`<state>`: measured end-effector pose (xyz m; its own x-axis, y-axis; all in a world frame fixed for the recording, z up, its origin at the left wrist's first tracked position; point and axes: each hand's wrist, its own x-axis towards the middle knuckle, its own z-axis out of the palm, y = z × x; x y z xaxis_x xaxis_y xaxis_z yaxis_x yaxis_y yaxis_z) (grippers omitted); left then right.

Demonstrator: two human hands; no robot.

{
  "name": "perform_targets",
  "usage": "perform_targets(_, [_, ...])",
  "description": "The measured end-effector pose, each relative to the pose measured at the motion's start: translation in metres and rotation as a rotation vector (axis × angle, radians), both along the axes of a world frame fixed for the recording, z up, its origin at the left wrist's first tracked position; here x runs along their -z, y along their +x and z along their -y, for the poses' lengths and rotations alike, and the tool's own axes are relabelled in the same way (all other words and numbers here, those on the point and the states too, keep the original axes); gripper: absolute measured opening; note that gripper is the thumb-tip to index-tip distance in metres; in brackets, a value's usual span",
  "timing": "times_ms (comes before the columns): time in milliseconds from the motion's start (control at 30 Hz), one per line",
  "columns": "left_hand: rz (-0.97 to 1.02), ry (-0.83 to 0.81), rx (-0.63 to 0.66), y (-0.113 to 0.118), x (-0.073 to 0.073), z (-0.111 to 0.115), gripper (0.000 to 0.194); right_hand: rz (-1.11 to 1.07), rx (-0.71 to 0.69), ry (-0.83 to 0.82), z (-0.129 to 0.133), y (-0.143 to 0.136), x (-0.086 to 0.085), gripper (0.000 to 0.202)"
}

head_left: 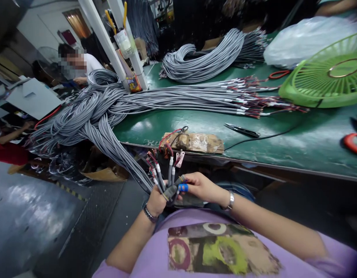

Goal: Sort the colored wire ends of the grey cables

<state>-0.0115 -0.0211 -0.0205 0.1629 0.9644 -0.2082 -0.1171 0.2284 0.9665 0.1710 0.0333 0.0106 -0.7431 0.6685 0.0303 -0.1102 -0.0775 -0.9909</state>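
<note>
My left hand (157,201) is closed around a small bunch of grey cables (160,178) just off the table's front edge. Their white-banded ends point up, with red and dark wires fanning out. A grey-green cover (170,191) sits on the left thumb. Close beside it, my right hand (200,188) has its fingertips pinched together against the bunch, a blue wrap (182,187) on one finger. What lies between those fingertips is hidden. Behind the cable ends, a worn wooden block (200,143) with red and black wires attached lies along the table edge.
Long grey cables (178,98) stretch across the green table (167,122), with a coiled bundle (207,58) behind. Tweezers-like pliers (242,130), orange-handled scissors (354,143) and a green fan (326,71) are at right. A co-worker (80,63) sits at far left.
</note>
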Motion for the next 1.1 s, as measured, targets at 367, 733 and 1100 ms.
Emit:
perform_targets(367, [-0.172, 0.075, -0.031, 0.011, -0.009, -0.003, 0.047, 0.011, 0.334, -0.485, -0.002, -0.007, 0.02, 0.042])
perform_targets(733, [-0.105, -0.072, -0.018, 0.019, -0.025, -0.012, 0.028, 0.147, 0.169, -0.156, -0.012, 0.002, -0.001, 0.033])
perform_targets(1100, [-0.023, 0.07, -0.405, 0.026, -0.02, -0.014, 0.028, 0.145, 0.344, -0.122, -0.006, -0.008, 0.002, 0.041])
